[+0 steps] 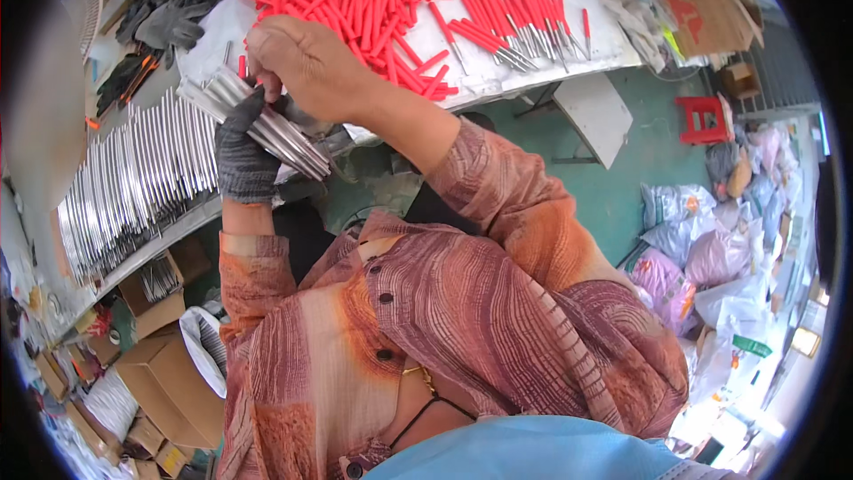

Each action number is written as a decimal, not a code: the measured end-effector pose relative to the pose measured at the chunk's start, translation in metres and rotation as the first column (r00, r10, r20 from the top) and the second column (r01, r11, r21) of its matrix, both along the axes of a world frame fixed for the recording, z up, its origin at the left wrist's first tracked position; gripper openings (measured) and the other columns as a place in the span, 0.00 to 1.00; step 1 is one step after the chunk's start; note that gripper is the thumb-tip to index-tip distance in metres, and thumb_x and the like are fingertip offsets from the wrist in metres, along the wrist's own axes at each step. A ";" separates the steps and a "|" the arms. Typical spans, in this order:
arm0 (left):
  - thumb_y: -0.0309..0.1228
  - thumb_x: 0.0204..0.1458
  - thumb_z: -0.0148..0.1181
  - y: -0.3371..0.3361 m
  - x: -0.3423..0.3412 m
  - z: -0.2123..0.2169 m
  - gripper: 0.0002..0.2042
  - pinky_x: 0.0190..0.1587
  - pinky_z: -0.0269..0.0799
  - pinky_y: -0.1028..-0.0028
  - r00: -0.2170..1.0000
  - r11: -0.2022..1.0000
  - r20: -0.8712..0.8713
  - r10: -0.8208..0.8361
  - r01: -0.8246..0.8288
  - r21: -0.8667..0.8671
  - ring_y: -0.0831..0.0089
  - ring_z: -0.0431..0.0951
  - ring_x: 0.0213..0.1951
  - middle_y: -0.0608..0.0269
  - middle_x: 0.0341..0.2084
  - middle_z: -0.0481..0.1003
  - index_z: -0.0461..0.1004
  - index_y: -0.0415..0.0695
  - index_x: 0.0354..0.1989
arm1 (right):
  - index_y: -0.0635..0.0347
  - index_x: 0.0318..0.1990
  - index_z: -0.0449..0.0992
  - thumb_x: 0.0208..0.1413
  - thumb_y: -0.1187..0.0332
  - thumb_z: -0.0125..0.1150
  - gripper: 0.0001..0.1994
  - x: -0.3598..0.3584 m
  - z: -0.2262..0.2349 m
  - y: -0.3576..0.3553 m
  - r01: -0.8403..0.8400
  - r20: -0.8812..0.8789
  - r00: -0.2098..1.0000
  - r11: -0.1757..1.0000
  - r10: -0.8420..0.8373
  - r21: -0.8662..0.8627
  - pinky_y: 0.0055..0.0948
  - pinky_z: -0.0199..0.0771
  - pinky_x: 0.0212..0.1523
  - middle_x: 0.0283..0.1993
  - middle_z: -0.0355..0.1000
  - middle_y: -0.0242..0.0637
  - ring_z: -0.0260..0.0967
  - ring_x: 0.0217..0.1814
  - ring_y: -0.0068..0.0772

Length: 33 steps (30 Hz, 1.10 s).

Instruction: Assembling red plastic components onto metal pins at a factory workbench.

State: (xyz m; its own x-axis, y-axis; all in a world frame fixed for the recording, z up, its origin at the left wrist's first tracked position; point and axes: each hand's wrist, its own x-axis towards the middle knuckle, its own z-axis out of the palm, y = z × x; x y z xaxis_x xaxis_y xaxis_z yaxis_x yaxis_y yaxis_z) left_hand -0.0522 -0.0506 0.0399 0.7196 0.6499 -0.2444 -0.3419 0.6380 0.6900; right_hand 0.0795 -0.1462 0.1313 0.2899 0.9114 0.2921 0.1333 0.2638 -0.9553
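My left hand [247, 160], in a dark grey knit glove, is closed round a bundle of shiny metal rods [289, 144]. The rods slant from upper left to lower right across the palm. Above the bundle's upper end is my right hand [306, 62], bare, its fingers curled and pinched together. What it pinches is hidden by the fingers; a small red end shows beside them. Just beyond lies a big heap of red tubular sleeves [373, 0] on white sheeting. To its right, metal rods with red handles [515, 22] lie in a loose row.
Many metal rods [142, 173] lie side by side on the left bench. Dark work gloves [173, 22] rest behind them. Cardboard boxes [169, 382] stand at lower left. On the right are a red stool [702, 118] and stuffed plastic bags [680, 213] on the green floor.
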 end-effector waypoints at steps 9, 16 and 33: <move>0.25 0.42 0.56 0.005 -0.005 0.003 0.13 0.41 0.71 0.67 0.963 0.972 0.259 0.071 -0.009 -0.235 0.67 0.73 0.34 0.60 0.29 0.73 0.70 0.40 0.39 | 0.63 0.28 0.65 0.58 0.61 0.44 0.14 0.002 -0.031 0.001 0.110 0.062 0.992 0.994 -0.110 0.005 0.25 0.62 0.35 0.28 0.64 0.35 0.61 0.33 0.23; 0.26 0.45 0.56 0.002 -0.010 0.003 0.09 0.39 0.70 0.68 0.983 0.994 0.160 0.087 -0.075 -0.083 0.70 0.72 0.31 0.62 0.27 0.72 0.70 0.40 0.36 | 0.63 0.45 0.66 0.50 0.53 0.52 0.23 0.172 -0.051 -0.052 0.880 0.569 0.408 0.474 -0.714 -0.036 0.44 0.65 0.39 0.35 0.72 0.48 0.70 0.38 0.49; 0.22 0.48 0.55 -0.005 -0.010 0.011 0.11 0.36 0.71 0.73 0.832 0.725 -0.130 0.540 -0.380 0.574 0.72 0.74 0.33 0.60 0.30 0.75 0.70 0.36 0.41 | 0.57 0.37 0.72 0.40 0.67 0.57 0.13 0.169 -0.127 -0.066 0.722 0.926 0.362 0.661 -0.107 -0.205 0.41 0.72 0.36 0.31 0.73 0.45 0.71 0.35 0.48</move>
